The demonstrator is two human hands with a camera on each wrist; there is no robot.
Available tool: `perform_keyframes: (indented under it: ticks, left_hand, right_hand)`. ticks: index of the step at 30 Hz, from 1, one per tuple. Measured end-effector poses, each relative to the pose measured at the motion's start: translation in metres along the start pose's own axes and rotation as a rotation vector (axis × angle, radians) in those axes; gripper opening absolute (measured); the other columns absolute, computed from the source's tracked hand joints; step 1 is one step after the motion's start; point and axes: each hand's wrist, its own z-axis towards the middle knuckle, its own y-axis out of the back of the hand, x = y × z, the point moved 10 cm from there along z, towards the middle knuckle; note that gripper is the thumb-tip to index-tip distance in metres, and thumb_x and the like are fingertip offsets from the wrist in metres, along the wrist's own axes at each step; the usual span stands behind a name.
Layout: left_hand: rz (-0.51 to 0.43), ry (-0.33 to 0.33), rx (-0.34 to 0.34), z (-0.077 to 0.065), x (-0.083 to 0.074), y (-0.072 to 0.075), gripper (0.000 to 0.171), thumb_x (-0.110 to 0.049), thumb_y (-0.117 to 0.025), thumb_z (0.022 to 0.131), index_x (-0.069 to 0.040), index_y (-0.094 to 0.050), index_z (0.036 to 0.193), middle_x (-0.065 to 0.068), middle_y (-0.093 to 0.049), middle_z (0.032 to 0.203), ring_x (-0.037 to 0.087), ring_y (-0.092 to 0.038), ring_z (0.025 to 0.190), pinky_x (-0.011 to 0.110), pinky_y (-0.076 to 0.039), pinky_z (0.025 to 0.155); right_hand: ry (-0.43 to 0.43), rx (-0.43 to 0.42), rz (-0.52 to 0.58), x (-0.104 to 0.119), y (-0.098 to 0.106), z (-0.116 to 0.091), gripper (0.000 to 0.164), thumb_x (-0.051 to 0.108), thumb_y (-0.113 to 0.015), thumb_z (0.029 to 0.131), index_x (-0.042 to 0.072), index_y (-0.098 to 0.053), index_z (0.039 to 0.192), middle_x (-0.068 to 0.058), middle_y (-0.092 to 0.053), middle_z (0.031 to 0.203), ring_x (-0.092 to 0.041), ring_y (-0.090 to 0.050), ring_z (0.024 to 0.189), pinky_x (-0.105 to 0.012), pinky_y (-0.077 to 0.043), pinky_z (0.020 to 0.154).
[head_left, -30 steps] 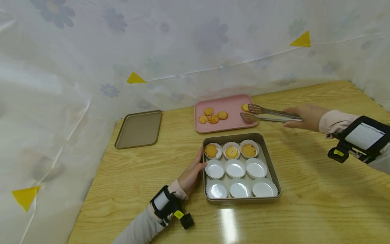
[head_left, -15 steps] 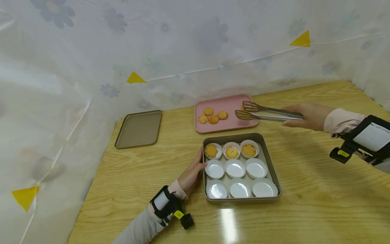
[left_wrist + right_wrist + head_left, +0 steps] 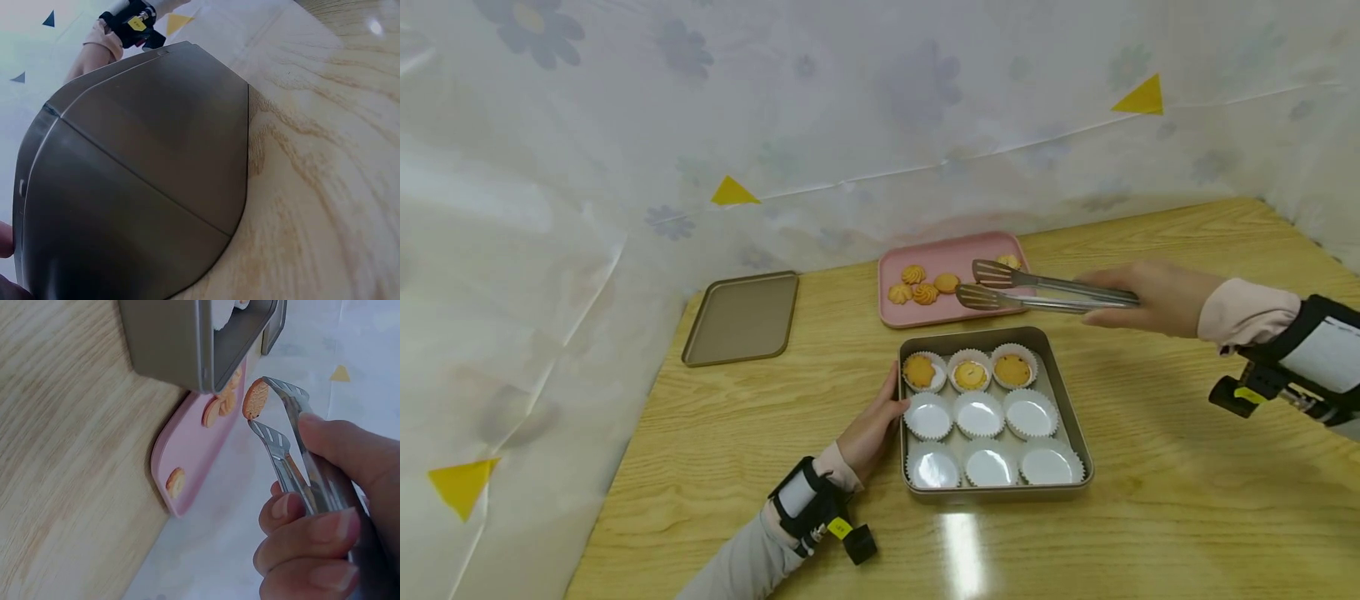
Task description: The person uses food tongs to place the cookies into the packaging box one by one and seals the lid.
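Note:
Metal tongs (image 3: 1052,296) are gripped in my right hand (image 3: 1157,296), over the front of the pink tray (image 3: 977,250). A round cookie (image 3: 255,399) sits between the tong tips in the right wrist view; in the head view the tips hide it. My left hand (image 3: 868,429) holds the left wall of a square baking tin (image 3: 1078,433), its thumb over the rim. White paper cups (image 3: 979,414) stand in rows in the tin. The back row holds a flower-shaped cookie (image 3: 919,372), a pale round cookie (image 3: 972,375) and a darker round cookie (image 3: 1012,370).
Several cookies (image 3: 925,293) lie at the pink tray's left, and a single cookie (image 3: 1008,262) at its right end. A shallow brown tray (image 3: 741,317) lies at the back left of the wooden table (image 3: 760,433). A plastic sheet (image 3: 850,100) hangs behind.
The tongs have moved left and slightly towards me, uncovering the single cookie at the pink tray's right end. My left hand and the tin have stayed put.

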Motion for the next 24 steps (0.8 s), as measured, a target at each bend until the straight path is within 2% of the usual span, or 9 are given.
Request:
perform_keyframes:
  ticks: [3,6,7,13,20,24]
  left_hand:
    - [-0.004,0.002,0.001,0.000,0.000,0.000,0.072,-0.014,-0.037,0.099,-0.011,0.007,0.156,0.008,0.014,0.162,0.025,0.016,0.147,0.047,0.007,0.119]
    - [-0.004,0.001,0.002,0.000,0.001,0.000,0.071,-0.014,-0.036,0.099,-0.011,0.007,0.156,0.008,0.014,0.162,0.025,0.016,0.147,0.047,0.007,0.119]
    - [-0.005,0.001,0.002,0.000,0.001,0.000,0.071,-0.014,-0.036,0.099,-0.011,0.007,0.156,0.008,0.013,0.162,0.025,0.016,0.147,0.047,0.007,0.119]
    - [-0.002,0.003,0.005,-0.001,0.001,0.000,0.071,-0.014,-0.036,0.100,-0.011,0.007,0.156,0.008,0.013,0.162,0.025,0.016,0.147,0.047,0.006,0.119]
    - [-0.012,-0.006,0.005,0.000,0.000,-0.001,0.071,-0.013,-0.036,0.100,-0.010,0.007,0.156,0.008,0.014,0.162,0.024,0.016,0.147,0.046,0.007,0.119]
    - [-0.006,-0.003,0.006,0.000,0.000,-0.001,0.071,-0.014,-0.036,0.100,-0.010,0.007,0.155,0.008,0.013,0.162,0.025,0.015,0.147,0.046,0.006,0.119]
  right_hand:
    - [0.019,0.013,0.022,0.007,-0.002,-0.002,0.061,0.027,-0.068,0.090,-0.007,-0.050,0.137,-0.009,-0.068,0.086,-0.006,-0.048,0.059,-0.028,-0.042,0.059]
    - [0.027,0.027,0.044,0.013,-0.004,-0.005,0.061,0.027,-0.068,0.090,-0.005,-0.049,0.139,0.006,-0.052,0.066,-0.003,-0.038,0.051,-0.023,-0.036,0.054]
    - [0.034,0.029,0.054,0.015,-0.004,-0.005,0.061,0.027,-0.068,0.091,-0.005,-0.048,0.139,0.007,-0.046,0.062,-0.003,-0.036,0.049,-0.022,-0.035,0.053]
    - [0.084,0.003,0.055,0.026,-0.005,-0.011,0.059,0.026,-0.069,0.089,-0.004,-0.052,0.137,0.011,-0.042,0.061,0.000,-0.036,0.051,-0.021,-0.034,0.053]
    - [0.237,-0.059,0.048,0.050,-0.007,-0.017,0.052,0.025,-0.073,0.086,-0.002,-0.060,0.128,0.016,-0.042,0.066,0.005,-0.038,0.057,-0.019,-0.036,0.056]
    - [0.267,-0.047,0.061,0.061,-0.012,-0.020,0.051,0.025,-0.073,0.086,-0.001,-0.061,0.128,0.016,-0.046,0.072,0.006,-0.039,0.060,-0.019,-0.037,0.057]
